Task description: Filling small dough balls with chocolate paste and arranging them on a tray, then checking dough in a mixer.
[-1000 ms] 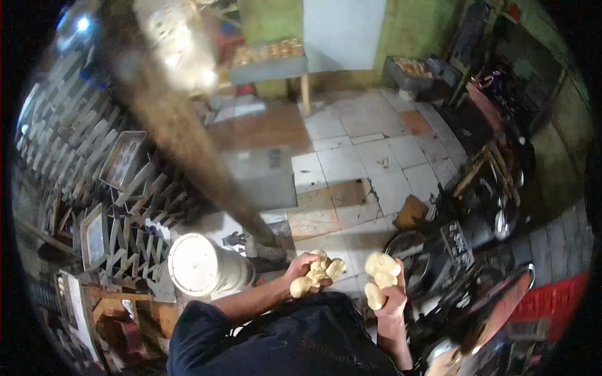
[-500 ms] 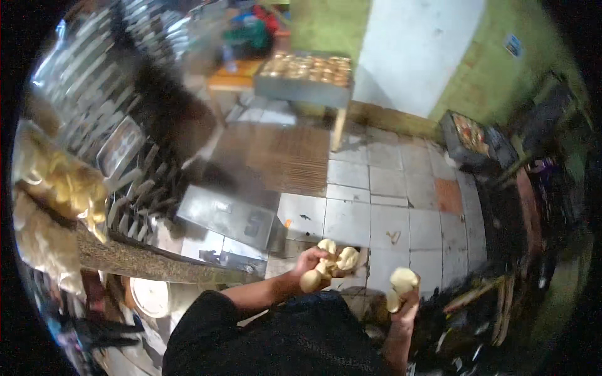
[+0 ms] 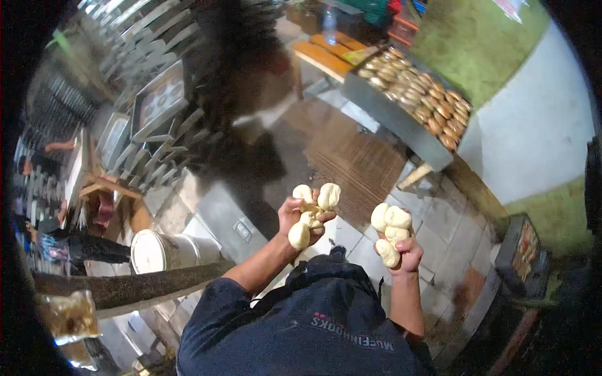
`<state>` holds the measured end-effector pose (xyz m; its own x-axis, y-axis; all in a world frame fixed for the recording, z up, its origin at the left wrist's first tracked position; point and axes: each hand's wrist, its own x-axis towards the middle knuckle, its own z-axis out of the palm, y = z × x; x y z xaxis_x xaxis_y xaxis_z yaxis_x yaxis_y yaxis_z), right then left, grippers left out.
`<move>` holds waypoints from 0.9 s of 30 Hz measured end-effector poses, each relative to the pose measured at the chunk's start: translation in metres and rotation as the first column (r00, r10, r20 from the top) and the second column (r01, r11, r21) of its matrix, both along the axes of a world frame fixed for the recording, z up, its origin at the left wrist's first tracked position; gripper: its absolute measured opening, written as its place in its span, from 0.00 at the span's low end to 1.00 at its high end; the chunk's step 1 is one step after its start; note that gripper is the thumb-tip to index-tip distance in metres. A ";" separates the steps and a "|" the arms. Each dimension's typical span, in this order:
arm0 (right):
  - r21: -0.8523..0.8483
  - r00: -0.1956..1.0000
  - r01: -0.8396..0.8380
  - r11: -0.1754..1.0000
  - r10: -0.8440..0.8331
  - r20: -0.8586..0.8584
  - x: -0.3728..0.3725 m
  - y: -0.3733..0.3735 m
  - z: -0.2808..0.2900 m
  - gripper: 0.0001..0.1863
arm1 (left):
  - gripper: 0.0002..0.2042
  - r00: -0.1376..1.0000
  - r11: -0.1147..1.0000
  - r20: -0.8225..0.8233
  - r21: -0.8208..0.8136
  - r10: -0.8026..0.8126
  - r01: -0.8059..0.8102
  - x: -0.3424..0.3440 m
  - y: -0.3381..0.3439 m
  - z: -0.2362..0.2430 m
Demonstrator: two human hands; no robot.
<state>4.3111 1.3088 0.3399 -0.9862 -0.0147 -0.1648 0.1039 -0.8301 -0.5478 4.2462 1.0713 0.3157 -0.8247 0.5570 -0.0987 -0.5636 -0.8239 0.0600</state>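
Note:
Lumps of pale yellow dough are bunched in my left hand, with my fingers curled around them and rounded ends sticking out on several sides. Opposite it, my right hand is closed round more pale dough; several smooth lumps bulge above the fingers and one hangs below the thumb. Both hands are held up in front of my dark top, apart from each other, above the tiled floor. Neither hand touches a table or tray. My palms are mostly hidden by the dough.
A deep grey tray of browned buns stands beside an orange bench with a bottle. Another grey container lies right. On the left are racked trays, a white bucket, a metal box and a person.
My view has swung left, so the tray of buns now appears farther right and closer. Both hands have come higher in the picture, still gripping the dough.

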 end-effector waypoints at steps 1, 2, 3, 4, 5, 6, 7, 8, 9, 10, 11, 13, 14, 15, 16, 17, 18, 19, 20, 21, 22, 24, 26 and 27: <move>-0.001 1.000 -0.022 1.000 0.022 0.005 -0.027 0.005 0.001 0.37 | 0.14 0.999 0.999 -0.006 0.022 0.047 -0.046 -0.022 0.000 0.004; -0.027 0.999 -0.045 0.999 0.045 0.024 -0.053 0.009 -0.003 0.38 | 0.14 0.998 0.999 -0.042 0.015 0.050 -0.049 -0.043 -0.002 0.010; -0.052 0.997 -0.063 0.997 0.066 0.041 -0.079 0.014 -0.007 0.39 | 0.13 0.999 0.998 -0.006 0.036 0.048 -0.047 -0.066 -0.004 0.011; -0.116 0.996 -0.075 0.990 0.080 0.045 -0.107 0.022 -0.016 0.40 | 0.13 0.997 0.997 0.006 0.034 0.076 -0.076 -0.090 -0.003 0.008; -0.126 0.996 -0.075 0.989 0.081 0.048 -0.133 0.030 -0.028 0.40 | 0.13 0.995 0.995 0.020 0.022 0.097 -0.098 -0.112 -0.004 0.005; -0.165 0.991 -0.099 0.981 0.113 0.078 -0.162 0.036 -0.039 0.38 | 0.13 0.994 0.995 0.021 0.013 0.103 -0.104 -0.134 -0.004 0.003; -0.204 0.984 -0.123 0.971 0.146 0.104 -0.190 0.037 -0.047 0.37 | 0.13 0.992 0.992 0.043 0.007 0.122 -0.123 -0.156 -0.003 0.003; -0.203 0.979 -0.122 0.972 0.151 0.135 -0.220 0.028 -0.035 0.38 | 0.13 0.987 0.989 0.057 -0.002 0.150 -0.150 -0.183 -0.005 0.003; -0.189 0.965 -0.240 0.952 0.256 0.063 -0.249 0.032 -0.036 0.40 | 0.13 0.985 0.987 0.069 0.016 0.160 -0.162 -0.207 -0.002 0.005; -0.183 0.970 -0.231 0.956 0.242 0.041 -0.280 0.026 -0.037 0.41 | 0.13 0.985 0.987 0.071 0.019 0.158 -0.160 -0.236 -0.006 0.004; -0.172 0.974 -0.219 0.960 0.227 0.028 -0.311 0.023 -0.033 0.41 | 0.13 0.984 0.987 0.082 0.029 0.156 -0.159 -0.261 -0.004 0.004; -0.135 0.964 -0.260 0.956 0.264 0.016 -0.378 0.008 -0.020 0.41 | 0.13 0.976 0.982 0.114 0.021 0.186 -0.189 -0.303 -0.012 -0.008; -0.130 0.960 -0.273 0.953 0.279 0.023 -0.411 -0.001 -0.016 0.40 | 0.14 0.976 0.981 0.113 0.036 0.184 -0.189 -0.326 -0.014 -0.004; -0.130 0.955 -0.289 0.948 0.296 0.035 -0.440 -0.016 -0.015 0.40 | 0.14 0.976 0.980 0.117 0.046 0.186 -0.192 -0.342 -0.022 -0.003; -0.117 0.939 -0.335 0.935 0.342 0.046 -0.471 -0.035 -0.010 0.38 | 0.14 0.974 0.976 0.096 0.057 0.203 -0.209 -0.357 -0.035 -0.002; -0.124 0.934 -0.347 0.929 0.354 0.039 -0.504 -0.053 -0.006 0.38 | 0.15 0.974 0.977 0.095 0.049 0.203 -0.209 -0.372 -0.051 -0.003; -0.138 0.877 -0.473 0.870 0.480 0.016 -0.539 -0.071 -0.002 0.37 | 0.15 0.956 0.961 0.103 -0.003 0.274 -0.275 -0.385 -0.065 -0.005; -0.148 0.805 -0.588 0.795 0.594 -0.009 -0.572 -0.092 0.001 0.35 | 0.15 0.933 0.940 0.110 -0.053 0.342 -0.338 -0.399 -0.082 -0.005; -0.127 0.793 -0.604 0.787 0.609 -0.002 -0.603 -0.117 -0.001 0.34 | 0.14 0.905 0.913 0.121 -0.085 0.408 -0.400 -0.415 -0.097 0.000; 0.010 0.780 -0.626 0.780 0.625 0.026 -0.633 -0.144 0.002 0.34 | 0.14 0.872 0.887 0.162 -0.074 0.462 -0.456 -0.430 -0.114 -0.001; 0.099 0.789 -0.614 0.783 0.612 0.051 -0.658 -0.170 -0.005 0.34 | 0.14 0.854 0.869 0.162 -0.100 0.494 -0.484 -0.442 -0.133 -0.009; 0.171 0.788 -0.615 0.770 0.610 0.083 -0.716 -0.226 -0.021 0.33 | 0.13 0.825 0.841 0.163 -0.145 0.541 -0.522 -0.482 -0.175 -0.021; 0.107 0.757 -0.653 0.749 0.644 0.113 -0.767 -0.273 -0.039 0.29 | 0.12 0.779 0.797 0.191 -0.243 0.598 -0.552 -0.524 -0.211 -0.036; 0.101 0.778 -0.628 0.771 0.619 0.112 -0.788 -0.295 -0.054 0.29 | 0.11 0.750 0.762 0.203 -0.350 0.629 -0.544 -0.546 -0.231 -0.037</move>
